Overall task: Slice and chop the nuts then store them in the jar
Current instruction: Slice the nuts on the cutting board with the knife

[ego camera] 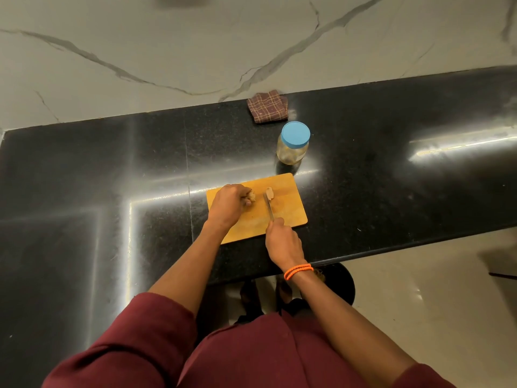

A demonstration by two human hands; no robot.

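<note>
This is a home kitchen. A polished black granite counter [363,135] runs along a white marble-veined wall [167,37], and on it lie a wooden cutting board [288,208], a lidded jar [293,144] and a folded checked cloth [268,107].

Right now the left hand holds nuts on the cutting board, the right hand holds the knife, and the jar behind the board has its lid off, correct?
Not quite: the head view shows the jar with its blue lid on. The rest stands: left hand holds nuts on the cutting board, right hand holds the knife.
</note>
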